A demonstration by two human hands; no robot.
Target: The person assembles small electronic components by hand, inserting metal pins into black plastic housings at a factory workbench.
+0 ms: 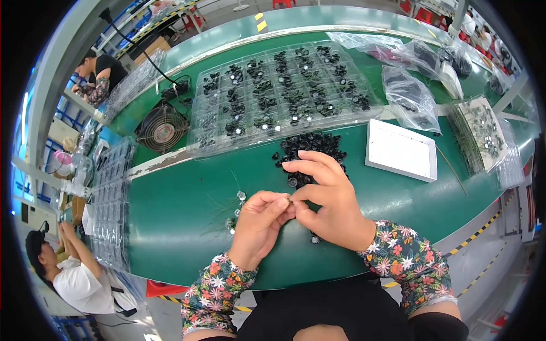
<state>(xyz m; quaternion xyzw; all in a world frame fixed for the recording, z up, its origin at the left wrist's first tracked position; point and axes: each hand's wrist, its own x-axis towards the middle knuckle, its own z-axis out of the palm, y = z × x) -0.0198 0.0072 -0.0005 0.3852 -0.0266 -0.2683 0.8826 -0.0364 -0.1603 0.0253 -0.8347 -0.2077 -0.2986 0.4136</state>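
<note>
Both hands meet over the green tabletop (pixel 170 221), in floral sleeves. Thumb and fingertips of my left hand (pixel 256 224) pinch something tiny, mostly hidden by the fingers. My right hand (pixel 333 199) pinches at the same spot with thumb and index finger, its other fingers raised. Just beyond it lies a loose pile of small black round parts (pixel 310 145). Beside my left hand are several small clear-faced round parts (pixel 241 196) with thin wires. Another small round part (pixel 315 240) lies below my right hand.
A clear compartment tray (pixel 199 119) with groups of black parts spans the back. At right are a shallow white box (pixel 398 150), plastic bags (pixel 409 94) and a board of wired parts (pixel 483 131). A fan (pixel 163 129) stands back left; two people work at left.
</note>
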